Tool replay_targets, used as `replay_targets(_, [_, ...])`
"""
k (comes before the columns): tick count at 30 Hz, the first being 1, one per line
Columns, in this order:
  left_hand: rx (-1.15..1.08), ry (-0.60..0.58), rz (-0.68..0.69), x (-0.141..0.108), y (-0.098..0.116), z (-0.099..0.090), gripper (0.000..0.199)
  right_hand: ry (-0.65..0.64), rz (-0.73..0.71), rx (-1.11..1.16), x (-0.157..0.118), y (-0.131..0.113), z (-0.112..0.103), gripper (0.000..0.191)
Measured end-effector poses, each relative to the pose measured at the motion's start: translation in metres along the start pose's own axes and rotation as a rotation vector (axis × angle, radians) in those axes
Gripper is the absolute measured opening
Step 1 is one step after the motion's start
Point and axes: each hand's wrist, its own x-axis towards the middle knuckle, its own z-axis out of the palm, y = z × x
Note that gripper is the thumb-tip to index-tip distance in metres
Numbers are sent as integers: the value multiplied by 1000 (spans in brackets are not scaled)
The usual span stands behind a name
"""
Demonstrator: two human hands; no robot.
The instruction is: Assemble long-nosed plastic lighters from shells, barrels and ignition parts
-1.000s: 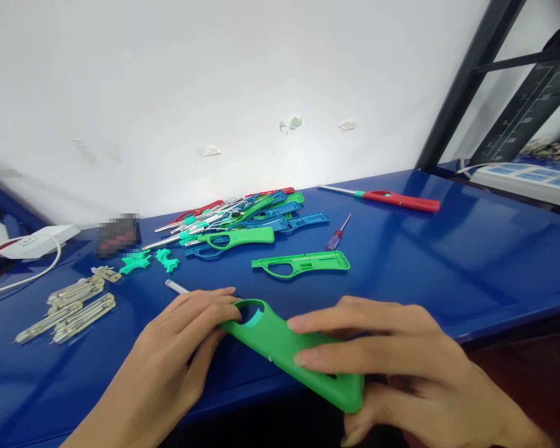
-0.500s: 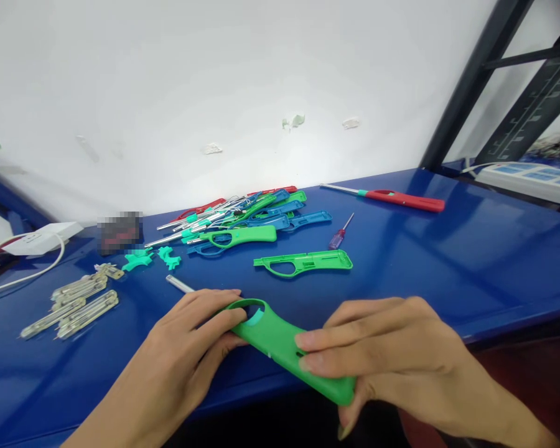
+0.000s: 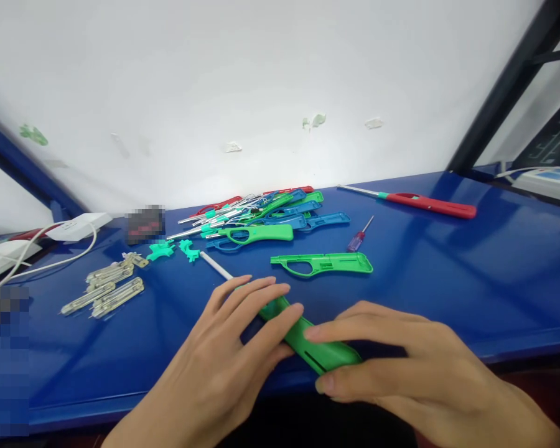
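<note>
At the near table edge (image 3: 121, 398), green lighter (image 3: 308, 342) lies with long axis running far-left to near-right, metal nozzle (image 3: 214, 266) pointing away; left hand (image 3: 224, 361) pinches its forward half, right hand (image 3: 401, 367) its butt.

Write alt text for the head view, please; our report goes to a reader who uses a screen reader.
Two bare hands, the left hand and the right hand, grip a green long-nosed lighter at the near edge of a blue table. Behind it lie an open green lighter shell, a pile of lighter parts, a small screwdriver and a red lighter.
</note>
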Motion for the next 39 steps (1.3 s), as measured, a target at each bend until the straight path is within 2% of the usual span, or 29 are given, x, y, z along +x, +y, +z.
replay_targets(3, [-3, 63, -16, 2, -2, 3, 36, -14, 11, -10, -4, 1, 1, 29])
replay_targets(7, [-3, 85, -53, 1, -1, 4, 25, -18, 44, -15, -7, 1, 5, 33])
replay_targets(12, [27, 95, -72, -4, 0, 6, 41, 27, 55, -123, -2, -3, 7, 29])
replay_targets(16, [-1, 79, -62, -7, -3, 5, 42, 47, 38, -201, -1, -8, 6, 24])
replay_targets(20, [-3, 48, -48, -9, -3, 2, 50, 99, 107, -258, -7, -7, 6, 33])
replay_targets(27, [-33, 26, -10, 0, -1, -3, 67, 88, 155, -181, -10, -4, 6, 31])
replay_targets(34, [-110, 36, 10, 7, 0, -5, 40, 34, 250, -23, -6, -5, 4, 33])
replay_targets(39, [-59, -12, 26, 6, 0, -10, 34, -94, 371, 96, 5, -1, -5, 34])
